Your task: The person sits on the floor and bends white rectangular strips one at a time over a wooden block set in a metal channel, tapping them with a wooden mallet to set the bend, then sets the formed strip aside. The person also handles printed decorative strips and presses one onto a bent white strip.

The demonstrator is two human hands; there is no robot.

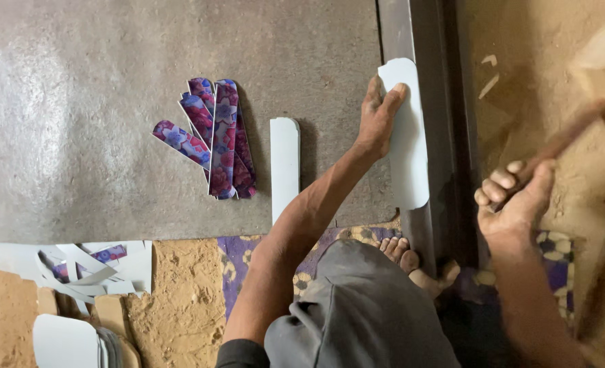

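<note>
Now: left hand (379,116) flat, fingers spread, pressing top of white rounded card piece (406,136) onto dark metal bar (433,102). Right hand (513,197) right of bar, clenched round wooden hammer handle (561,140), head blurred. Narrow white strip (284,167) left of bar on grey mat (111,102). Fan of floral strips (214,140) farther left. Bare toes (401,251) at bar's near end.

One camera on my head looks straight down, close over my knees, left hand (379,116) upper centre, right hand (513,197) at right.
</note>
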